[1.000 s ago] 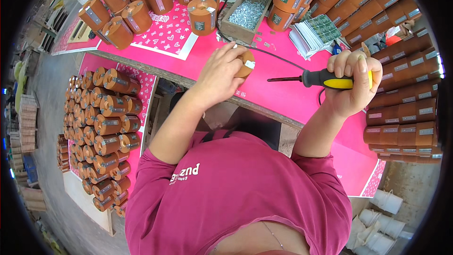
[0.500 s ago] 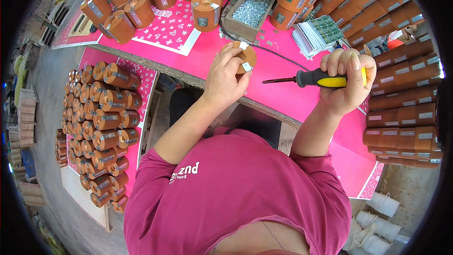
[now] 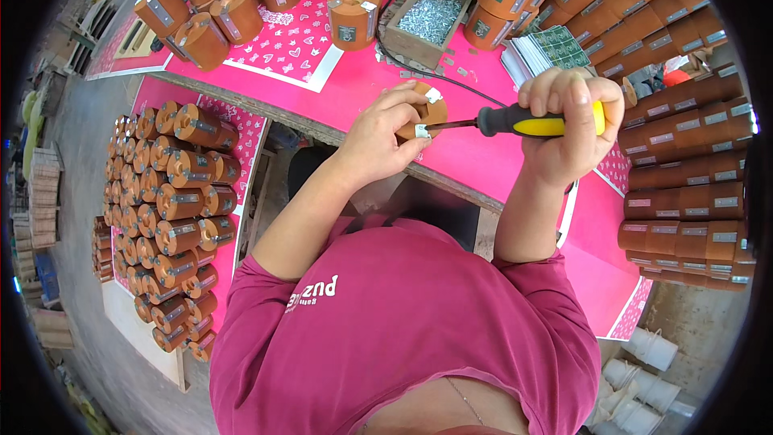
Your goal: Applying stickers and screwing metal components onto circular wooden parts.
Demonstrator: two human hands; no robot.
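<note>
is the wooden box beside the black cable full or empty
Not empty: a heap of small metal pieces lies in the box, with bare inner wall above it. How deep it goes, I cannot tell.

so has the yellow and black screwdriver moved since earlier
Yes, the screwdriver moved left relative to the rectangular grey wooden tray, now reaching the round brown block.

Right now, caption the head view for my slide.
Left grip holds a brown cylinder; right grip holds a black-and-yellow screwdriver, its tip at a small pale tab on the cylinder.
</note>
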